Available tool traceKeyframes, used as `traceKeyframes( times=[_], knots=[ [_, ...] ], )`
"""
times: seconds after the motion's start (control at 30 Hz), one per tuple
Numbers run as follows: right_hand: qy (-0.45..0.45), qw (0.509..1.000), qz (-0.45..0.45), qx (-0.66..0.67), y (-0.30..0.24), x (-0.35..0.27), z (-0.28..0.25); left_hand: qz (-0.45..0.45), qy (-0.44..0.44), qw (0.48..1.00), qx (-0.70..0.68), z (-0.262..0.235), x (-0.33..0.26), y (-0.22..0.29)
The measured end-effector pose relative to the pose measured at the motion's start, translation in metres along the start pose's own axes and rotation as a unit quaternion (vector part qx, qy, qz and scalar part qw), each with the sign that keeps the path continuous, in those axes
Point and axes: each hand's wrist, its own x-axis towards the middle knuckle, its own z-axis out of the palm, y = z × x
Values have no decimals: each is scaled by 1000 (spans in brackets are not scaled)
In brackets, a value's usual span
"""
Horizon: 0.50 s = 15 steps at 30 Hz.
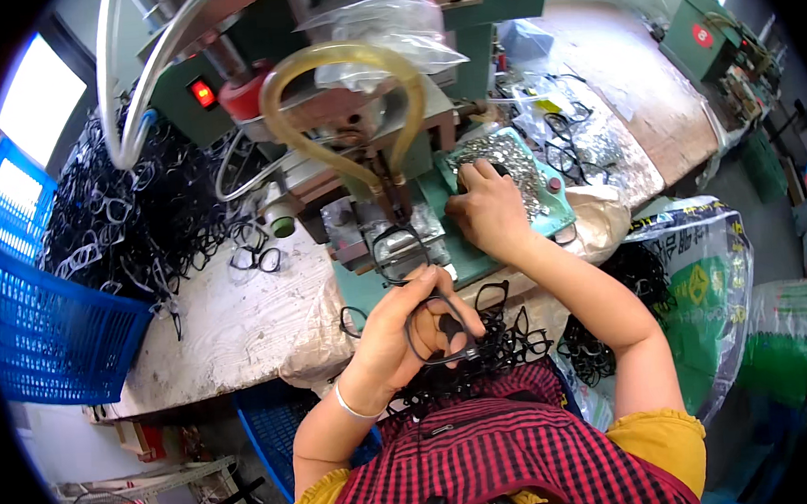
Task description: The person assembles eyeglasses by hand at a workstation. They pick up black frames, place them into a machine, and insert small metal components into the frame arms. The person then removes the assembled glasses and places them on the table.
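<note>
My left hand (392, 331) is closed around a black eyeglass frame (466, 351). One rim of the frame reaches up to the metal jig of the bench machine (393, 156), under its clamp; the other hangs by my palm. Whether the frame touches the jig, I cannot tell. To the right, my right hand (492, 211) has its fingers bent down into a heap of small shiny metal parts (534, 193) on the green tray (560, 216). Its fingertips are partly hidden, so what they pinch does not show.
A big pile of black eyeglass frames (128, 209) lies at the left, beside a blue basket (61, 319). More frames (520, 337) gather at my lap. A curved yellowish hose (340, 51) arches over the machine. Plastic sacks (716, 298) stand at the right.
</note>
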Motion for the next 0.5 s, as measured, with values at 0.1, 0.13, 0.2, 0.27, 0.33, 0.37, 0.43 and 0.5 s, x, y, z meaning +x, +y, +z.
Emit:
traceKeyframes(
  times=[0.1,0.13,0.2,0.27,0.33,0.37,0.43,0.5],
  knots=[
    [-29,998,-11,-53,2,7,15,-18,-55,998,-23,-27,-12,-16],
    [-34,997,-16,-63,2,11,18,-9,-48,998,-27,-36,-16,-23],
    [-39,995,-30,-87,0,13,20,16,-22,999,26,-49,-27,-32],
    [-18,995,-32,-90,-3,10,26,90,26,982,164,-54,-49,-22],
    [11,994,-13,-111,1,3,31,217,137,913,317,-58,-67,5],
    [29,992,-1,-121,1,0,31,278,227,857,369,-64,-71,22],
    [23,991,12,-133,-3,6,32,399,382,699,455,-92,-74,62],
    [-8,986,-2,-168,-9,17,35,419,418,626,508,-132,-82,107]
  ],
)
